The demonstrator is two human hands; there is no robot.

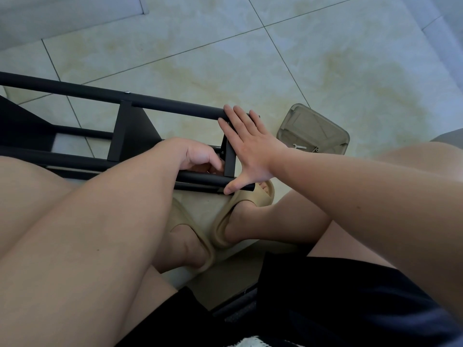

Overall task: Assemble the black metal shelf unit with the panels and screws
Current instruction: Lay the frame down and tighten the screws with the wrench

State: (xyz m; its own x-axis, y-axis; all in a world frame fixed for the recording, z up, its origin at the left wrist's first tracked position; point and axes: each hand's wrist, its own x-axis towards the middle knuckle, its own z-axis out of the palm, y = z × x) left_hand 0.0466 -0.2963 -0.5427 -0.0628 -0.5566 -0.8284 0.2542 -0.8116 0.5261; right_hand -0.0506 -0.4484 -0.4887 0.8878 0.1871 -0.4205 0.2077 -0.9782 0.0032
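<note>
Nearest, at the bottom of the frame, are the person's black shorts (350,309) and bare legs, and between the knees the feet in tan slippers (226,229) rest on the floor. Just beyond the toes lies the black metal shelf unit (135,136), on its side on the tiles, running from the left edge to the middle of the frame. Its near tube (200,177) passes just over the slipper toes. The left hand (193,156) sits behind this tube, its fingers curled inward beside a short upright end panel (229,159); whether they hold anything cannot be told, as the tube and palm hide the tips. The right hand (250,149) is spread flat across the end of the unit, fingers straight and gripping nothing, the fingertips lying on the far tube (75,93) and the thumb pressing the near tube's end. A small silver screw (127,92) shows on the far tube. To the right, near the hand, a translucent plastic container (313,128) stands on the pale tiled floor (225,46), with small hardware inside.
</note>
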